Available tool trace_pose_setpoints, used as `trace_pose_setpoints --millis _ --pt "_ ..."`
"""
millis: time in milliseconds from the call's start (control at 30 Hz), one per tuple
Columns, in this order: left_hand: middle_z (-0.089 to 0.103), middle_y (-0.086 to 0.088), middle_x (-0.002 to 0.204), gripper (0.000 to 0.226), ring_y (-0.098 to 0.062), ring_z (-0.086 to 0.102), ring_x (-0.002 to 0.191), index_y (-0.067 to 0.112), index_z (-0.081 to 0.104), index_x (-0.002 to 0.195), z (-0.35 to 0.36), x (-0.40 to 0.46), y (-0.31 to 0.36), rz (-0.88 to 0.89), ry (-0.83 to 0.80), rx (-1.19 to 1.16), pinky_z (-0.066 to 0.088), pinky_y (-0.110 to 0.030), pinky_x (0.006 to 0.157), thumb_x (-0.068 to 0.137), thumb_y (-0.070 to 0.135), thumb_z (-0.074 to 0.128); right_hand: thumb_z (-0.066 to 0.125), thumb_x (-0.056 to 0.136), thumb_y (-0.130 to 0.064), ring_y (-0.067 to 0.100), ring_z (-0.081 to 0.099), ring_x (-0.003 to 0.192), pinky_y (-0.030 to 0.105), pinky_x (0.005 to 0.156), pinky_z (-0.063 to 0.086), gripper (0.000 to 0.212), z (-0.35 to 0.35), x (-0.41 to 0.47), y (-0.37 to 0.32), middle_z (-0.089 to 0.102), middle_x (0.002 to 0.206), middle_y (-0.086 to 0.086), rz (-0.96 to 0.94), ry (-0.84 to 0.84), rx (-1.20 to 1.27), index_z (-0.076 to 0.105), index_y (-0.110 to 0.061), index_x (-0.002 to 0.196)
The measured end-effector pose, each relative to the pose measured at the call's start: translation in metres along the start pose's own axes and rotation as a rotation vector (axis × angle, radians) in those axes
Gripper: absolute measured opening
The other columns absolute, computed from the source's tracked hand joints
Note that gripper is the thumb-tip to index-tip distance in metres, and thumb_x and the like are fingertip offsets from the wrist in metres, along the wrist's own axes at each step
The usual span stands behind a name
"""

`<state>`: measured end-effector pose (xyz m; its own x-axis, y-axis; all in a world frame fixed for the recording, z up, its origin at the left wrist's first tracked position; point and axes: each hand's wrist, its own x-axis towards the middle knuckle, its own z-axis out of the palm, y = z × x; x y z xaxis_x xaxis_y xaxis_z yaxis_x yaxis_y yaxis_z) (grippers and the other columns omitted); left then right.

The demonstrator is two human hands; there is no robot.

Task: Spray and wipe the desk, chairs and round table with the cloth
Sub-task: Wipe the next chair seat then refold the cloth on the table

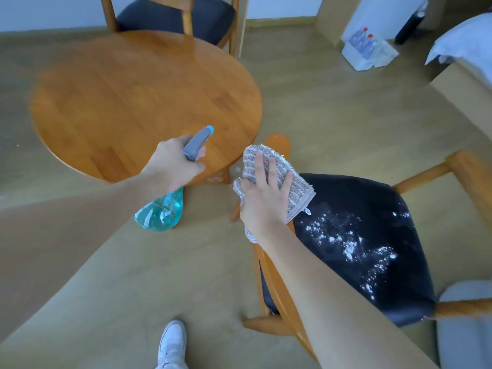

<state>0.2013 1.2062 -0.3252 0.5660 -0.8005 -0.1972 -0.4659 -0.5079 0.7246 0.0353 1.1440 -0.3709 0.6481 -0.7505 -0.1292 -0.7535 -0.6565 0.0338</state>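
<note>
While the right hand (pixel 266 194) pressed flat on the soft, limp cloth (pixel 269 179) at the chair (pixel 372 235) seat's powdery edge, the left hand (pixel 174 166) gripped the light, likely slippery spray bottle (pixel 162 209) by its neck beside the table (pixel 119 97).

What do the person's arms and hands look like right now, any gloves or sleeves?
Both forearms are bare up to the frame edge: no sleeves in view. The left hand and right hand wear no gloves, and no rings, watch or wristband show. The only clothing in view is a white sneaker at the bottom.
</note>
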Motion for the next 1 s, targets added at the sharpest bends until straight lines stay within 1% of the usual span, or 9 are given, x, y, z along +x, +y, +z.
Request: trace_pose_setpoints --millis 67,233,300,433,500,600,767,867,1000 --pt "0.049 0.007 0.072 0.031 -0.007 0.04 0.055 0.011 0.062 0.114 0.005 -0.01 -0.004 -0.013 -0.005 0.005 0.031 -0.019 0.052 0.083 0.01 0.062 0.057 0.088 -0.013 0.033 -0.016 0.144 0.062 0.112 -0.006 0.043 0.003 -0.016 -0.001 -0.02 0.157 0.009 -0.017 -0.005 -0.007 0.049 -0.025 0.128" --pt "0.057 0.008 0.078 0.034 -0.005 0.045 0.056 0.022 0.063 0.112 0.022 -0.042 -0.011 -0.039 -0.034 0.016 0.035 -0.019 0.052 0.078 0.018 0.065 0.054 0.091 -0.012 0.034 -0.016 0.144 0.061 0.111 -0.008 0.045 0.01 -0.063 0.0 -0.02 0.157 0.01 -0.077 0.012 -0.006 0.045 -0.024 0.133" --pt "0.054 0.01 0.074 0.033 -0.005 0.044 0.056 0.02 0.063 0.112 0.028 -0.056 -0.006 -0.039 -0.038 0.0 0.034 -0.019 0.052 0.08 0.015 0.064 0.054 0.091 -0.012 0.034 -0.015 0.144 0.061 0.111 -0.008 0.048 0.014 -0.076 0.001 -0.019 0.157 0.009 -0.092 0.023 -0.012 0.043 -0.025 0.136" --pt "0.048 0.009 0.069 0.03 -0.006 0.04 0.054 0.009 0.063 0.114 0.038 -0.077 0.009 -0.005 -0.038 -0.04 0.031 -0.017 0.05 0.085 0.009 0.061 0.056 0.09 -0.01 0.034 -0.012 0.145 0.061 0.111 -0.008 0.051 0.019 -0.095 0.004 -0.016 0.158 0.01 -0.113 0.046 0.004 0.042 -0.024 0.137" --pt "0.046 0.008 0.068 0.03 -0.006 0.039 0.054 0.006 0.061 0.116 0.039 -0.083 0.016 0.015 -0.042 -0.049 0.031 -0.011 0.047 0.087 0.006 0.058 0.056 0.089 -0.009 0.033 -0.01 0.145 0.061 0.111 -0.007 0.053 0.021 -0.096 0.005 -0.014 0.159 0.01 -0.109 0.062 0.027 0.041 -0.023 0.138" --pt "0.042 0.008 0.067 0.031 -0.006 0.037 0.055 0.003 0.059 0.119 0.038 -0.086 0.023 0.029 -0.038 -0.061 0.032 -0.005 0.042 0.088 0.002 0.056 0.057 0.091 -0.014 0.033 -0.012 0.145 0.063 0.111 -0.007 0.058 0.023 -0.088 0.003 -0.016 0.158 0.009 -0.084 0.054 0.018 0.034 -0.026 0.142" --pt "0.043 0.009 0.067 0.03 -0.006 0.037 0.055 0.005 0.06 0.118 0.033 -0.066 0.02 -0.001 -0.04 -0.052 0.032 -0.005 0.042 0.088 0.002 0.055 0.055 0.091 -0.018 0.034 -0.015 0.144 0.066 0.109 -0.005 0.065 0.02 -0.051 0.002 -0.019 0.157 0.01 -0.027 0.044 0.033 0.023 -0.028 0.148" --pt "0.045 0.009 0.067 0.03 -0.006 0.039 0.054 0.007 0.062 0.116 0.029 -0.043 0.012 -0.035 -0.038 -0.045 0.03 -0.01 0.047 0.086 0.005 0.058 0.054 0.091 -0.019 0.035 -0.015 0.144 0.066 0.109 -0.002 0.064 0.013 -0.018 0.003 -0.019 0.157 0.01 0.022 0.029 0.057 0.024 -0.028 0.147" --pt "0.049 0.009 0.073 0.028 -0.01 0.042 0.056 0.017 0.063 0.11 0.021 -0.011 0.002 -0.099 -0.043 -0.056 0.032 -0.022 0.051 0.085 0.007 0.057 0.052 0.091 -0.022 0.035 -0.015 0.144 0.066 0.109 0.001 0.059 0.005 0.026 0.005 -0.019 0.157 0.01 0.09 0.021 0.095 0.028 -0.027 0.145"
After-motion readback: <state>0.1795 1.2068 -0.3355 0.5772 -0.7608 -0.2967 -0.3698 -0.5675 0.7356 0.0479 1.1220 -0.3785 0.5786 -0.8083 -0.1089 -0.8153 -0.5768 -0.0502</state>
